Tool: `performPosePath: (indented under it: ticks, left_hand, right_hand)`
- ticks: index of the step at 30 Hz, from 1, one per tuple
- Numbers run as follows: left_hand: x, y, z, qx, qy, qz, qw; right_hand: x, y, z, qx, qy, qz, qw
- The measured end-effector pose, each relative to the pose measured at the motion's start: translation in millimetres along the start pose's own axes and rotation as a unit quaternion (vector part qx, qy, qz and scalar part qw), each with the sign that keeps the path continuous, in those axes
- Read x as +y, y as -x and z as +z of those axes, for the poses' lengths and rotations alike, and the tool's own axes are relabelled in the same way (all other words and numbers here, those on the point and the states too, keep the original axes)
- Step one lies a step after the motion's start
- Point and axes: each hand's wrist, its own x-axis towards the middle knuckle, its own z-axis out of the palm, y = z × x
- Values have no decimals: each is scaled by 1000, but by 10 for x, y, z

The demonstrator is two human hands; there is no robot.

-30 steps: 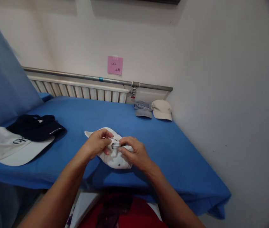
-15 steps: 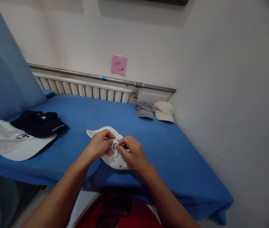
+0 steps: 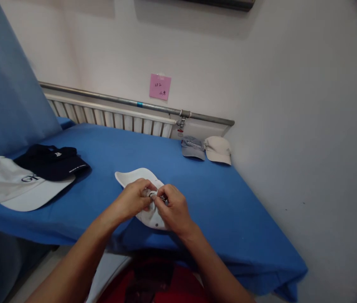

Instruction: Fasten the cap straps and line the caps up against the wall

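Evidently you are at close fingertip work on the white cap (image 3: 149,219), which lies on the blue cloth (image 3: 225,223), its brim pointing away and to your left, its crown nearer you. Judging by the grip, the step in hand is adjusting the strap (image 3: 152,194) at the cap's opening; how it runs through any fastening is hidden by your fingers. Your left hand (image 3: 135,197) comes in over the cap's left side, thumb and forefinger narrowed in a pinch on the fabric beside the strap. Your right hand (image 3: 174,207) meets it from the cap's right side, thumb and forefinger drawn together on what looks like the strap. Both sets of fingertips come close together above the crown, and your forearms slant inward from the cap's near side. The next move seems to call for a steady left hold and small, controlled right-hand motion, without crushing the crown. Left of the white cap lie a dark cap (image 3: 52,163) and a lettered cap (image 3: 3,181), partly overlapping; beyond it to the right sit a grey cap (image 3: 193,148) and a beige cap (image 3: 217,149), side by side.
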Motion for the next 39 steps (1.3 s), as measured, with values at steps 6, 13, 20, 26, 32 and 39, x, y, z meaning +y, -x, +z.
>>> performPosePath:
  ticks: [6, 13, 20, 26, 32, 39]
  left_hand:
    - [-34, 164, -8, 112, -138, 139, 974]
    - [-3, 224, -98, -3, -128, 84, 988]
    - [-64, 208, -190, -55, -121, 106, 985]
    - [-59, 267, -267, -100, -81, 72, 989]
    - [-60, 282, -229, -119, -96, 75, 985]
    - [-71, 292, -267, -135, -111, 85, 981]
  right_hand:
    - [-42, 14, -89, 4, -16, -14, 1000]
    - [-64, 85, -152, -38, -21, -45, 998]
    - [-73, 58, -239, -86, -66, -20, 994]
    - [-16, 22, -403, -164, -79, 1, 983]
    - [-30, 64, -358, -150, -85, -4, 985]
    - [-28, 65, -393, -164, -94, 21, 982]
